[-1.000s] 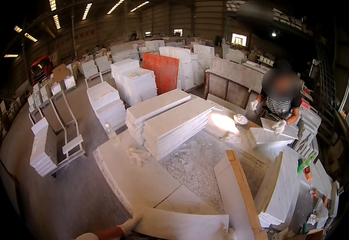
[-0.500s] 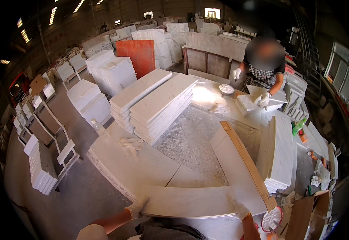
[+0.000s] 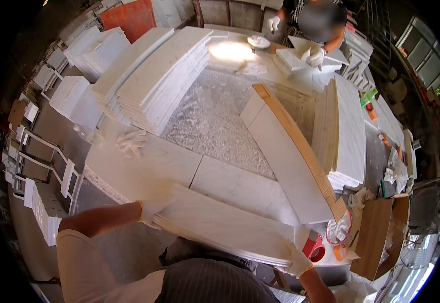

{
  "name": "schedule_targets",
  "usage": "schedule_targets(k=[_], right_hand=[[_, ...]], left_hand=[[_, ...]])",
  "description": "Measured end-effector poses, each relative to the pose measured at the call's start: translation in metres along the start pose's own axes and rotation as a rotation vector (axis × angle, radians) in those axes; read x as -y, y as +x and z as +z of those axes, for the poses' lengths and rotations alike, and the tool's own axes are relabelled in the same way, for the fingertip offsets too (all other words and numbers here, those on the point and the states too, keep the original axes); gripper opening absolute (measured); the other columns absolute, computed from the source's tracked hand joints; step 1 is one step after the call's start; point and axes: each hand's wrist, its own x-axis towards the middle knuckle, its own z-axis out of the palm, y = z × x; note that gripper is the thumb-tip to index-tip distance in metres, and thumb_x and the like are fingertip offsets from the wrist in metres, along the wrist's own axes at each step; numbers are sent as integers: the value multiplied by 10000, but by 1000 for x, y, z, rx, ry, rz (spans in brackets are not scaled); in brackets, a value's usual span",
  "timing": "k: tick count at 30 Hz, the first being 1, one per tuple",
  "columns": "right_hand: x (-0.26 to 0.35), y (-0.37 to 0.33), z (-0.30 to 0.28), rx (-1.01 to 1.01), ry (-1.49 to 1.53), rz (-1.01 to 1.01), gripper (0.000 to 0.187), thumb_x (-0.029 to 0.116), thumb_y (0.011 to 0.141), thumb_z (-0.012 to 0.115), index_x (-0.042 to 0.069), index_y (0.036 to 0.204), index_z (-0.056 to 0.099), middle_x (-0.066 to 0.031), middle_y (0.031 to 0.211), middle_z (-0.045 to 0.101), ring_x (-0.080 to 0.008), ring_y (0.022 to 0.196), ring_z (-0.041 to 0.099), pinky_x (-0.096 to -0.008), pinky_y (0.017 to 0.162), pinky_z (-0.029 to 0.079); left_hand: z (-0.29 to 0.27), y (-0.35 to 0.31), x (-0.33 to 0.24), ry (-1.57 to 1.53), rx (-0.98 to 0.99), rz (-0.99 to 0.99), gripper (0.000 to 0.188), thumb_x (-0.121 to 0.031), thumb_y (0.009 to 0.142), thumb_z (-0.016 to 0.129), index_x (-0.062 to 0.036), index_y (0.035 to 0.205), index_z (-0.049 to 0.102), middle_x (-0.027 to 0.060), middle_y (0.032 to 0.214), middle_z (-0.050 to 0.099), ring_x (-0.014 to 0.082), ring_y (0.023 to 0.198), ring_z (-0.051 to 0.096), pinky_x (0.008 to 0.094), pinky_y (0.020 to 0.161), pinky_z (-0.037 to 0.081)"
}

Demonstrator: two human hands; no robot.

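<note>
I am observing, from my remote station, a gloved left hand (image 3: 152, 208) grasping the left end of thin, stacked white marble slabs (image 3: 225, 218), while the gloved right hand (image 3: 298, 260) is grasping their right end. The slabs are spanning the near edge of the worktable (image 3: 242, 187), just before a striped apron (image 3: 212, 280). Crumpled work gloves (image 3: 131, 143) are lying beyond the left hand; a cardboard-edged panel (image 3: 285, 154) is slanting across the table.

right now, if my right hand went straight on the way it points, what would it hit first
Your right hand would likely meet the near white slab, whose right end it holds; depth beyond is unclear.
</note>
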Motion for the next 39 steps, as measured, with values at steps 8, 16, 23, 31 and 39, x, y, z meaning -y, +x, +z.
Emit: schedule_targets(k=[8,16,23,31,39], right_hand=[[27,-11,-19,-67,-10,178,496,509,955,512,153,1301,533,-93,1235,594,-295,1035,614,-562,772,546],[79,-2,-20,-60,108,350,495,509,955,494,164,1309,522,-114,1222,596,-330,1041,625,-572,707,553],[110,-21,10,109,73,159,473,391,954,468,146,1359,470,-165,1283,544,-380,1112,585,-545,647,563],[76,2,-40,155,187,50,635,631,939,429,113,1301,499,-170,1117,599,-338,813,635,-437,500,537],[-9,81,-129,-124,-267,-972,568,412,1007,478,44,1430,389,-91,1325,546,-246,1186,556,-401,907,531]], left_hand=[[49,-37,-84,243,-16,-196,727,-660,901,517,-179,1434,404,87,1410,510,262,1242,543,487,973,493],[13,-5,-90,240,140,-31,716,-646,922,482,-129,1411,410,165,1335,529,332,1141,590,553,769,575],[26,-33,-75,629,-249,544,591,-482,987,456,-105,1441,433,126,1247,594,231,1066,626,342,778,541],[39,9,-45,275,-322,1081,416,-348,1009,460,-61,1276,597,59,1197,622,188,1123,560,339,959,438],[35,35,-46,140,-171,1187,383,-344,1031,426,-69,1233,601,-14,1139,614,92,1009,537,268,841,452]])
